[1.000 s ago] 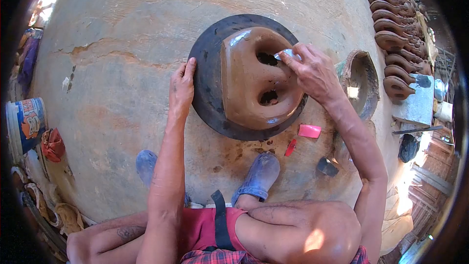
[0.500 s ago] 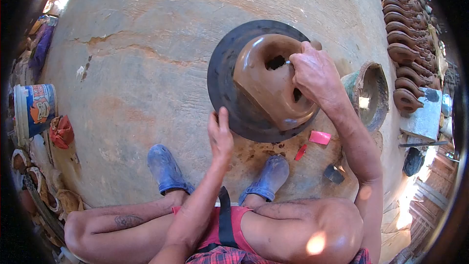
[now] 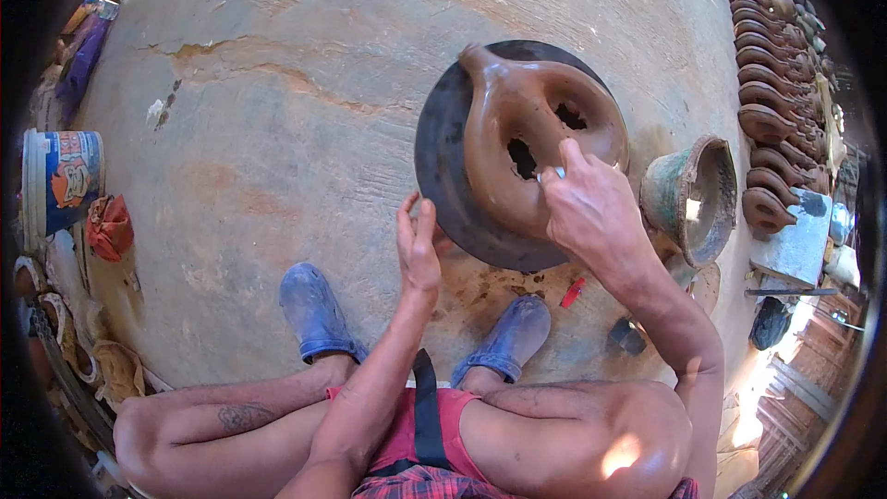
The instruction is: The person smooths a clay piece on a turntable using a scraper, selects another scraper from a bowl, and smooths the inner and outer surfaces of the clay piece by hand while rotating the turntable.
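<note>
A wet brown clay piece (image 3: 504, 143) with two ragged holes and a stubby handle lies on a dark round turntable (image 3: 442, 129). The handle points to the far left. My right hand (image 3: 596, 208) is closed over the near right part of the clay, its fingertips close to the nearer hole. A small pale bit shows between thumb and fingers; what it belongs to I cannot tell. At the turntable's near left rim is my left hand (image 3: 419, 249), fingers stretched out and holding nothing.
A green-sided bucket (image 3: 667, 194) stands right of the turntable. Near my shoe (image 3: 517, 333) lie a red scrap (image 3: 573, 292) and a dark block (image 3: 630, 335). Rows of similar clay pieces (image 3: 767, 92) line the right; a labelled tub (image 3: 74, 180) and red bag (image 3: 109, 226) sit left.
The turntable and clay have turned, bringing the handle from under my right hand to the far left. My right hand has moved nearer; the left stays by the rim. The pink block has left its spot.
</note>
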The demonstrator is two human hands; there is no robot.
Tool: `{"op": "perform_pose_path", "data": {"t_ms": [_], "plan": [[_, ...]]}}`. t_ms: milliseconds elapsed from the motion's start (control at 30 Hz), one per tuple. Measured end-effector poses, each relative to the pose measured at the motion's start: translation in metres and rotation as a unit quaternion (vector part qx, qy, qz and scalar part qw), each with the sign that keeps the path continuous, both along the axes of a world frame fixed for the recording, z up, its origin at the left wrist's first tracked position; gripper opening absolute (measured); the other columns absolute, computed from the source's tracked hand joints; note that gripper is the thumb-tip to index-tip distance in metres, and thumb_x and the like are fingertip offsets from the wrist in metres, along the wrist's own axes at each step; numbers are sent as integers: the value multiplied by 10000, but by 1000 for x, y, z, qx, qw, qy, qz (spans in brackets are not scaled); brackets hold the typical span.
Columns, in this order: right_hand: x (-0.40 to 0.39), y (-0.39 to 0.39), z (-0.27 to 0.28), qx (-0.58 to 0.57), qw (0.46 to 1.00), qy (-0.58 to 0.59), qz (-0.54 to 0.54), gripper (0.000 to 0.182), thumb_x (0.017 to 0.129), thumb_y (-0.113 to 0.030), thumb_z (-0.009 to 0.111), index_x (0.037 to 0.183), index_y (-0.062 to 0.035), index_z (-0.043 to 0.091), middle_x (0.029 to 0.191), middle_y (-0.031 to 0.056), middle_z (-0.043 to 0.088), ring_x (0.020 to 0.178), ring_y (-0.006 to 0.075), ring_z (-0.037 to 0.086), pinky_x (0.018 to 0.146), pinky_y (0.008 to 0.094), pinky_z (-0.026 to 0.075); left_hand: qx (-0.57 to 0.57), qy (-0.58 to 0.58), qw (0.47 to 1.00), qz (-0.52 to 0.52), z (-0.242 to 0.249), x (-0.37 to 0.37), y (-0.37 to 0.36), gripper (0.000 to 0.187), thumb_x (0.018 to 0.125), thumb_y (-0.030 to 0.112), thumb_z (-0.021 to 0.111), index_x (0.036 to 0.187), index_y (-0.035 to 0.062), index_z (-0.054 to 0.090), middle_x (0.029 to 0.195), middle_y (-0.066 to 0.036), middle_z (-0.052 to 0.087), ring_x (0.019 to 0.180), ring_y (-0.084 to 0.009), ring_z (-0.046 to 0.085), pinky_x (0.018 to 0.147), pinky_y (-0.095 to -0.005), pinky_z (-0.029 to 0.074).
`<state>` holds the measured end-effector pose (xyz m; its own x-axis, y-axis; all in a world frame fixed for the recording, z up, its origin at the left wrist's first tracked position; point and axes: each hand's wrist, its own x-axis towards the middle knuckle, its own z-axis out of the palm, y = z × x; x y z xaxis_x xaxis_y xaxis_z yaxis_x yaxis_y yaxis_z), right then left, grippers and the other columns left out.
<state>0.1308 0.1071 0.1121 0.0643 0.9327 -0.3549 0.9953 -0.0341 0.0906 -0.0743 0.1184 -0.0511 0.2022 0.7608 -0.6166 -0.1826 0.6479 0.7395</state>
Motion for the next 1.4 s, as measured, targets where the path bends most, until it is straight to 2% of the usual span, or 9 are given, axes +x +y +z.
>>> {"op": "perform_pose_path", "data": {"t_ms": [167,300,467,700,1000,1067,1167,1233,1400], "plan": [[-1,-23,-2,16,1000,5,-26,207,875,-95,705,1033,17,776,1064,173,621,939,300,722,830,401,617,81,86,992,-51,-38,6,-17,640,1141,500,531,1510,-22,484,1178,-122,703,995,-180,715,833,-299,589],[3,-38,-2,9,998,1,-55,242,883,-76,685,1090,24,763,1071,173,610,940,315,719,853,417,608,-58,-13,997,-51,-10,21,-90,611,1141,500,528,1487,-4,501,1201,-149,710,1019,-187,733,852,-306,605],[20,-53,-8,22,995,9,-102,245,878,-59,678,1093,28,757,1060,193,612,955,352,729,838,454,610,-194,-120,926,-301,-2,18,-119,422,1139,379,476,1385,39,516,1235,-184,741,1116,-263,767,811,-356,634],[49,-62,-28,69,985,62,-145,339,911,-22,609,1206,-20,776,1053,232,608,884,425,715,812,514,594,-113,-26,993,30,-17,-1,-46,444,1135,436,440,1415,120,576,1235,-66,743,870,-173,656,769,-334,546],[68,-47,-23,77,981,50,-171,230,866,-48,656,1063,-2,766,1035,258,655,900,448,740,838,519,617,78,113,991,-9,-44,16,-45,656,1162,592,400,1473,34,553,1429,-99,642,1208,-200,657,1018,-349,534],[73,-37,-20,84,980,55,-175,269,917,-46,618,1129,-21,782,1020,257,653,933,447,717,860,523,593,-45,71,996,-25,10,26,-69,655,1163,580,408,1498,28,519,1472,-154,611,1229,-211,659,1040,-374,553],[79,-19,-20,112,980,63,-154,256,914,-50,615,1105,-27,784,1016,256,672,956,446,712,877,526,589,-130,-6,990,-59,-14,25,-119,658,1156,597,408,1478,32,511,1438,-181,645,1258,-244,681,989,-396,597],[83,-9,-22,134,980,65,-132,200,861,-56,650,1015,-14,771,1027,257,692,946,447,729,871,525,609,-203,-123,932,-274,-13,25,-127,551,1150,515,466,1448,53,504,1361,-185,699,1220,-276,724,919,-411,629],[60,11,-17,118,984,89,-103,195,858,-51,650,999,-14,780,1051,241,706,963,421,741,895,507,616,-234,-117,949,-179,-21,8,-113,504,1122,405,480,1510,84,482,1208,-168,752,1041,-257,771,800,-349,613]]}}
